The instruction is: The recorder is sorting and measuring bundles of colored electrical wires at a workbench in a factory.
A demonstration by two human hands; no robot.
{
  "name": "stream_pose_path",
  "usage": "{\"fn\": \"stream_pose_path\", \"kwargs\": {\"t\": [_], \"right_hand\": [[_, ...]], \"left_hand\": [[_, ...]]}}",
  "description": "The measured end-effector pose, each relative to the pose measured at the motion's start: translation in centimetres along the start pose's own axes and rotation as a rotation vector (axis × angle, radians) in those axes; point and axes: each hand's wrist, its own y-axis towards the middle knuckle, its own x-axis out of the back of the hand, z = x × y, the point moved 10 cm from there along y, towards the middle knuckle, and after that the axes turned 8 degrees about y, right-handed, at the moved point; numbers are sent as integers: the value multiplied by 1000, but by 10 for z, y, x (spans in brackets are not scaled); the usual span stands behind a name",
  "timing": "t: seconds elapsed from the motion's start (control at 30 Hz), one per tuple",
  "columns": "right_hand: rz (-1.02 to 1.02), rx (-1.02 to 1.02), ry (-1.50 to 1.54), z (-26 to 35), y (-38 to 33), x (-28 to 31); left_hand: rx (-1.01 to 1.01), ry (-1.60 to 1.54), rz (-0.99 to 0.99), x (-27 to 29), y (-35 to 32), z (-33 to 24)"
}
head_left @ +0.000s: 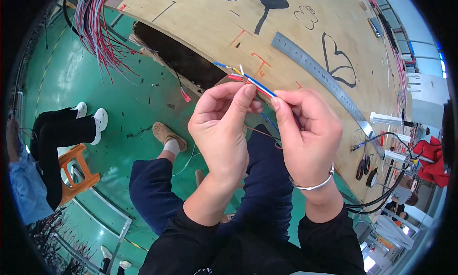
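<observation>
Between my two hands runs a small bunch of thin wires, with blue, white, red and yellow strands showing. My left hand pinches the bunch near its fanned-out ends, thumb on top. A short way along, my right hand grips the same wires between thumb and forefinger; a bracelet circles its wrist. The loose ends point up and left, over the table's edge. Below the hands, a blue and a brown strand hang in front of my legs. What lies inside the curled fingers is hidden.
On the wooden table lies a steel ruler. Scissors and white clamp-like blocks lie at the right. Red, grey and black wires hang off the far left edge. Another person sits at the left by an orange stool.
</observation>
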Motion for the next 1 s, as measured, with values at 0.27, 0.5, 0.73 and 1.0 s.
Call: {"fn": "stream_pose_path", "kwargs": {"t": [0.27, 0.5, 0.73, 1.0], "right_hand": [[48, 67, -59, 11, 1, -5], [38, 32, -79, 12, 4, -3], [39, 24, -64, 11, 3, -4], [74, 87, -109, 17, 5, -4]], "left_hand": [[-39, 32, -11, -1, 2, -3], [-254, 178, -22, -4, 1, -20], [-286, 342, 33, -8, 1, -25], [-282, 383, 68, -10, 4, -27]]}}
